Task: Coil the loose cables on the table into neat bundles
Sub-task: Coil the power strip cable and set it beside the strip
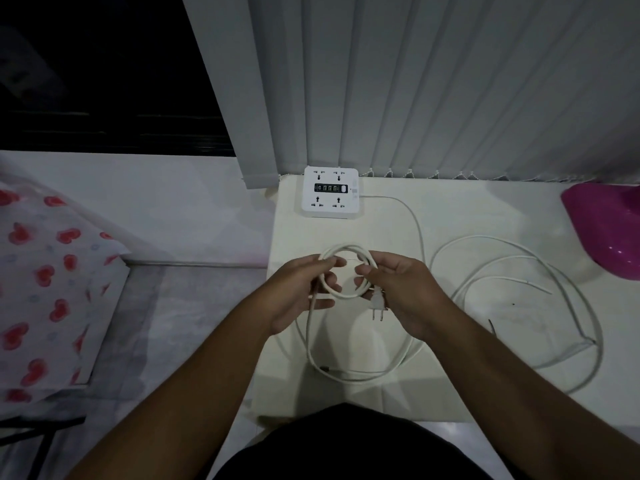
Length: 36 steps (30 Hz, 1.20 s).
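A small coil of white cable (348, 271) hangs above the table (450, 216), gripped on one side by the left hand (298, 292) and on the other by the right hand (401, 289), its plug (378, 303) dangling below. More loose cable (519, 306) sprawls to the right, near a power strip (330, 192).

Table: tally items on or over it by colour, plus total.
White: 3 (power strip, coil held in left hand and right hand, loose cable)
Pink: 1 (plastic item, cut off at the frame edge)
Total: 4
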Each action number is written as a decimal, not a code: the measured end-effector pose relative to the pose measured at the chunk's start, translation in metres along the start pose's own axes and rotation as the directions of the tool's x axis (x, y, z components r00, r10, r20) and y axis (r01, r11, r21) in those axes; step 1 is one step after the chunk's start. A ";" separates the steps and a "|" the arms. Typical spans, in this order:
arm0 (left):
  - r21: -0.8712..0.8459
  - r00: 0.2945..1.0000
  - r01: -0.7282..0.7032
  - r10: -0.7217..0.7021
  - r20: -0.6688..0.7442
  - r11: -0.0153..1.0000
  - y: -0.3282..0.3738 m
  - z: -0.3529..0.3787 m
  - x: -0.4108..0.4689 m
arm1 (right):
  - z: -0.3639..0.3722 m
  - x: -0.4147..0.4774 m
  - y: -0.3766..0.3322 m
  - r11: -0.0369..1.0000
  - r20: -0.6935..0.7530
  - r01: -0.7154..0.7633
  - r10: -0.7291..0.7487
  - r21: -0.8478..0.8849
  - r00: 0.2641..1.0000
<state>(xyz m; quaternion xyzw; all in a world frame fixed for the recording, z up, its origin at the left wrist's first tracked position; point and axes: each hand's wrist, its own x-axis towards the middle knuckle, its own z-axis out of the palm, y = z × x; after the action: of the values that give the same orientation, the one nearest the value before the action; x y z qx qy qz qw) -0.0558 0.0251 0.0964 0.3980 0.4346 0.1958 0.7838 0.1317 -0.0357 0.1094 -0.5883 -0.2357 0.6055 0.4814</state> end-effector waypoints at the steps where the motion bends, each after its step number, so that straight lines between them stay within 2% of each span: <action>1: -0.099 0.999 -0.005 0.010 0.044 0.995 -0.003 -0.001 -0.001 | 0.000 0.000 0.003 1.000 -0.002 -0.002 0.002 0.019 1.000; 3: -0.306 0.995 -0.015 0.044 0.087 0.952 -0.006 -0.001 -0.002 | 0.000 -0.001 0.009 0.999 0.017 0.000 -0.001 0.039 1.000; 5: -0.378 0.999 0.008 0.012 0.051 0.926 -0.003 0.003 0.000 | -0.001 -0.003 0.013 1.000 0.044 -0.002 0.001 0.014 0.999; 9: -0.286 0.996 0.047 -0.066 -0.058 0.957 0.011 0.009 0.004 | -0.003 0.001 0.013 0.996 0.111 -0.045 0.054 -0.080 0.992; 13: -0.119 0.990 0.020 -0.036 -0.135 0.993 0.023 0.012 0.007 | -0.004 0.006 -0.003 0.963 0.161 0.055 -0.012 -0.265 0.987; 17: -0.196 0.999 0.008 -0.015 -0.037 0.980 0.025 0.010 0.009 | -0.011 0.008 -0.009 0.972 0.191 0.084 -0.042 -0.220 0.981; 20: -0.323 0.997 -0.006 0.031 0.070 0.946 0.015 0.007 0.007 | -0.015 0.008 -0.010 0.988 0.134 0.046 -0.026 -0.149 0.991; 23: -0.328 0.996 -0.019 0.048 0.080 0.945 0.004 0.005 0.005 | -0.016 0.005 -0.005 0.999 0.114 -0.010 0.016 -0.052 0.993; 25: -0.361 0.998 -0.005 0.024 0.049 0.933 0.001 0.006 0.006 | -0.015 0.002 -0.002 0.996 0.159 -0.029 0.042 -0.083 0.986; 29: -0.300 0.999 0.000 0.009 0.030 0.954 0.001 0.006 0.008 | -0.017 0.003 -0.006 0.983 0.216 -0.018 0.058 -0.185 0.975; 32: -0.306 0.995 0.010 0.022 0.100 0.952 0.006 0.002 0.008 | -0.021 0.007 -0.010 0.991 0.203 -0.038 0.065 -0.132 0.977; 36: -0.182 0.995 0.082 -0.070 0.072 0.980 -0.003 -0.008 0.008 | -0.020 0.008 -0.012 0.998 0.178 -0.068 0.068 -0.006 0.982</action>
<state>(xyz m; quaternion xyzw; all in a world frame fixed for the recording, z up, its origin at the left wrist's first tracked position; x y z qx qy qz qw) -0.0583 0.0315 0.0873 0.3130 0.4036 0.1922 0.8380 0.1550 -0.0291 0.1120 -0.5393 -0.2575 0.6717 0.4377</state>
